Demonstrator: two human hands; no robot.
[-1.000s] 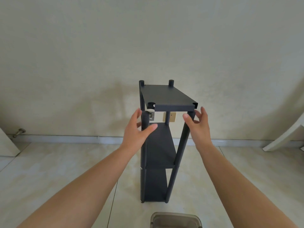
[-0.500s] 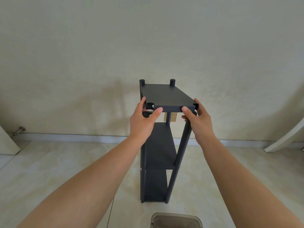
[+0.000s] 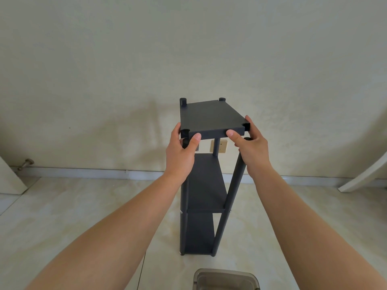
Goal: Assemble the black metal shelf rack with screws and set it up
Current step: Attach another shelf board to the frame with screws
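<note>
The black metal shelf rack (image 3: pixel 206 185) stands upright on the tiled floor near the wall, with three shelves and round posts. Its top shelf panel (image 3: pixel 211 116) sits tilted, its far corners on the rear posts and its near edge lifted above the two front post tops. My left hand (image 3: pixel 182 151) grips the near left corner, thumb on the front edge. My right hand (image 3: pixel 251 147) grips the near right corner the same way. Silver screw heads show at the middle shelf joints.
A grey plastic container (image 3: pixel 226 279) lies on the floor at the bottom edge, just in front of the rack. A white furniture leg (image 3: pixel 364 176) leans at the right. A door edge and stopper (image 3: pixel 26 164) are at the left. A wall socket (image 3: pixel 222 146) shows behind the rack.
Both hands rose from the front posts to the top shelf's near corners and took hold of it. The near edge now sits slightly higher above the front posts.
</note>
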